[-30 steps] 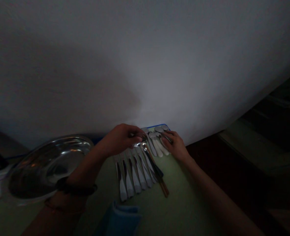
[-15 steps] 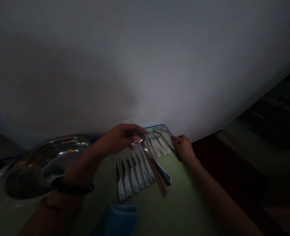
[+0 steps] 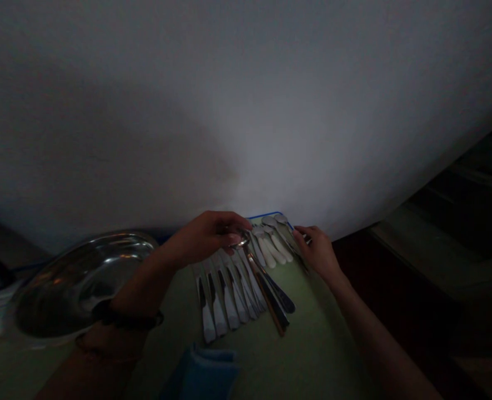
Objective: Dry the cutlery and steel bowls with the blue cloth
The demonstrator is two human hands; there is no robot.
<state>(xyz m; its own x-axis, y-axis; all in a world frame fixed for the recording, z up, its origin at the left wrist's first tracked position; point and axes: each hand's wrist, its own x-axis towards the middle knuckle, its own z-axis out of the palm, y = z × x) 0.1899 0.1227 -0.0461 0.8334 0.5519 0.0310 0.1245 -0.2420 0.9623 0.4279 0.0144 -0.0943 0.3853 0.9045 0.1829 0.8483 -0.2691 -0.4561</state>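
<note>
A row of metal cutlery (image 3: 233, 291) lies side by side on a pale green mat (image 3: 312, 339) against the white wall. My left hand (image 3: 204, 236) is closed over the upper ends of the row, fingers pinched on a spoon (image 3: 242, 242). My right hand (image 3: 319, 253) is curled at the right end of the row, its fingers on a thin utensil (image 3: 302, 250) beside several white-handled spoons (image 3: 271, 247). A brown chopstick-like stick (image 3: 273, 316) lies along the row's right side.
A large shiny metal bowl (image 3: 75, 280) stands at the left. A folded blue cloth (image 3: 202, 372) lies at the near edge. The mat ends at the right, where a dark gap (image 3: 396, 278) and a lower surface begin. The scene is dim.
My right hand slid from the white-handled spoons out to the right end of the row and now grips a thin utensil there. The long dark-handled pieces shifted slightly right. My left hand barely moved.
</note>
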